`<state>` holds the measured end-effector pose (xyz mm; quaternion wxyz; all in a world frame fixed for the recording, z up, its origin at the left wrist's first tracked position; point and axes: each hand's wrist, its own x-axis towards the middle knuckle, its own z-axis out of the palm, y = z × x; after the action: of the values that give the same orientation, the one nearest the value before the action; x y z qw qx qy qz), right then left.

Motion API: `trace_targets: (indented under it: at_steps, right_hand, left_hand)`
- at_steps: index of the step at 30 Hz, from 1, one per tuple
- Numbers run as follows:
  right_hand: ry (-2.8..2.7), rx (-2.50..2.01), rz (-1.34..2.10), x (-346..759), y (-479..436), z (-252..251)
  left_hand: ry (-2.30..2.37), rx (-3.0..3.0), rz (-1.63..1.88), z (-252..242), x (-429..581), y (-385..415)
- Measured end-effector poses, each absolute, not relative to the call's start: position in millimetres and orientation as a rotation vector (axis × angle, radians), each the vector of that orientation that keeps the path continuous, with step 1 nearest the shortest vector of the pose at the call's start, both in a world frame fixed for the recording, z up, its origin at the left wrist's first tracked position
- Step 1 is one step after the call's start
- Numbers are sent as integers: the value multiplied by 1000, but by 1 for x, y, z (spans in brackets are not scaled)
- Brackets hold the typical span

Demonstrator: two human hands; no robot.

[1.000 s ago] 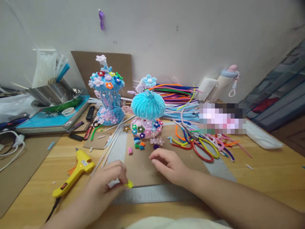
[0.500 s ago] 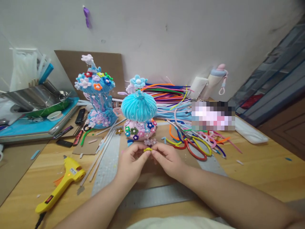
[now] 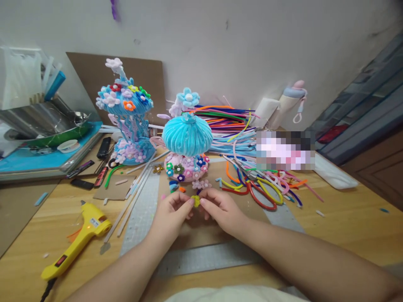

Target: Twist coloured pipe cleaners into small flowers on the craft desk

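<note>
L hand (image 3: 173, 213) and R hand (image 3: 223, 209) both pinched a yellow piece (image 3: 197, 201) over the cardboard (image 3: 204, 235) on the worktop (image 3: 343, 230), near side of the blue dome (image 3: 187, 135). It looked v. light, soft and bendable, prob. easily crushed, best held lightly by opposite edges.

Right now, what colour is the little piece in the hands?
The little piece is yellow, clearest in the head view.
</note>
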<state>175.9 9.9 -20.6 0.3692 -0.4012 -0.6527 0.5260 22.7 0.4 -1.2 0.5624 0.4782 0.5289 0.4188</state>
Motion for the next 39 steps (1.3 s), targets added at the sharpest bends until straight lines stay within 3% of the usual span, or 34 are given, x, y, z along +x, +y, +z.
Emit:
trace_targets:
  at_steps: [9, 22, 32, 39]
  right_hand:
    - [-1888, -1159, 1027, 175, 9, -19]
    - [-1372, -1172, 1688, 170, 13, -18]
    - [-1743, -1201, 1301, 174, 6, -20]
    - [-1549, -1230, 1489, 169, 5, -22]
  left_hand:
    - [1261, 1250, 982, -12, 23, -1]
    - [1015, 771, 928, -4, 23, -1]
    - [1142, 866, 907, -7, 26, -1]
    - [1166, 1190, 853, -18, 26, 1]
